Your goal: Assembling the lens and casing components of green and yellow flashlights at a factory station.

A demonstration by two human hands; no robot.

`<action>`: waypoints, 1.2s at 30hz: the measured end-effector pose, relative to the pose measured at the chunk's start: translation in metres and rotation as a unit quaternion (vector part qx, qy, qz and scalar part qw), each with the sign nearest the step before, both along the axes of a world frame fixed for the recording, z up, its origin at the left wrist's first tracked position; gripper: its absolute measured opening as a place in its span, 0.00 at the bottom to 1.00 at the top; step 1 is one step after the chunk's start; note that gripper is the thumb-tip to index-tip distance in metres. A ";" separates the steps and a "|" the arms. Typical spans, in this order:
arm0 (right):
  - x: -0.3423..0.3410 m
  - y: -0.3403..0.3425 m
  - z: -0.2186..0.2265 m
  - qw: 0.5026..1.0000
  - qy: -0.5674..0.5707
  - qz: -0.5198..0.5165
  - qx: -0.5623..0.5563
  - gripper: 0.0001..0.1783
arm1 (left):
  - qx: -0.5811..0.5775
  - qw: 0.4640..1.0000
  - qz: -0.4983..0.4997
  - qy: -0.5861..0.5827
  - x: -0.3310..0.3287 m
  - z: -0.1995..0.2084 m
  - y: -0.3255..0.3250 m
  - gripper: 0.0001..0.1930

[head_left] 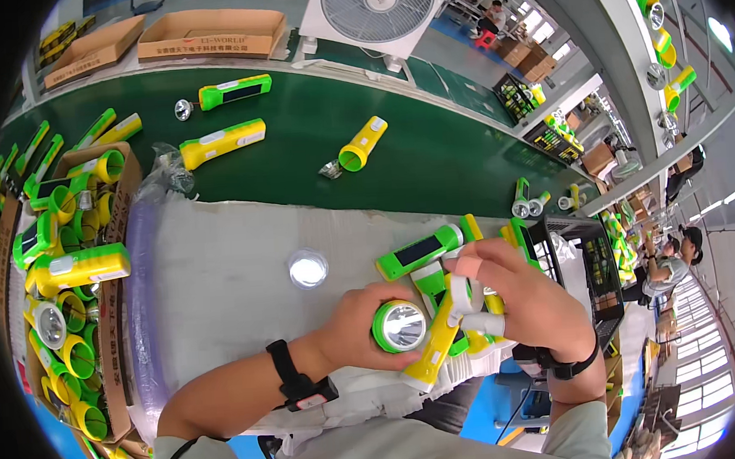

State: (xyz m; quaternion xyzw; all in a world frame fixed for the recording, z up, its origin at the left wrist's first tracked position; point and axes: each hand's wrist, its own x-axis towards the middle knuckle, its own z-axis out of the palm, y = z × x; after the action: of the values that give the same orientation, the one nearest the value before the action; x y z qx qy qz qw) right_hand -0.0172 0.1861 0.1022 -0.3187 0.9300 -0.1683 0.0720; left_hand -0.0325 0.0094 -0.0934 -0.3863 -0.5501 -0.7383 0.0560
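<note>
My left hand (363, 326) is closed around a flashlight (400, 325) with a green rim, its shiny reflector facing up. Beside it, my right hand (519, 292) wears white wraps on its fingers. Its thumb and forefinger curl together over the upper end of a yellow flashlight (432, 353); what lies between the fingertips, if anything, is hidden. Behind that hand lies a green flashlight (419, 253) with a dark panel, among several others partly covered by my hands. A round, clear lens or reflector cup (308, 268) rests alone on the white-covered work surface (229, 297).
At left, a cardboard box (122, 202) overflows with yellow and green flashlight bodies. Several flashlights lie on the green belt (295, 141), one a yellow flashlight (363, 144). A black crate (601, 257) stands right; a fan (381, 6) stands beyond. A person (669, 270) works farther right.
</note>
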 end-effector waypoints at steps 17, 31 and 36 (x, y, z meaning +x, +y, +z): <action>0.003 -0.055 -0.021 0.969 0.066 0.117 0.208 0.25 | -0.031 0.997 -0.063 -0.043 -0.004 -0.012 -0.001 0.61; -0.003 -0.025 -0.056 0.978 0.150 0.035 0.141 0.28 | -0.213 0.976 0.026 -0.044 0.009 0.022 0.000 0.31; 0.003 -0.001 -0.028 0.951 0.238 0.197 0.021 0.27 | -0.204 0.975 -0.069 -0.046 0.019 0.063 -0.009 0.26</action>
State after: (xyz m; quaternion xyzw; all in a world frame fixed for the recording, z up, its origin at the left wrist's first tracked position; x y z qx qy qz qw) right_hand -0.0146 0.1855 0.0746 -0.5250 0.8420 -0.0508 -0.1131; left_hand -0.0135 -0.0001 -0.0303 -0.3928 -0.6632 -0.6291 -0.1006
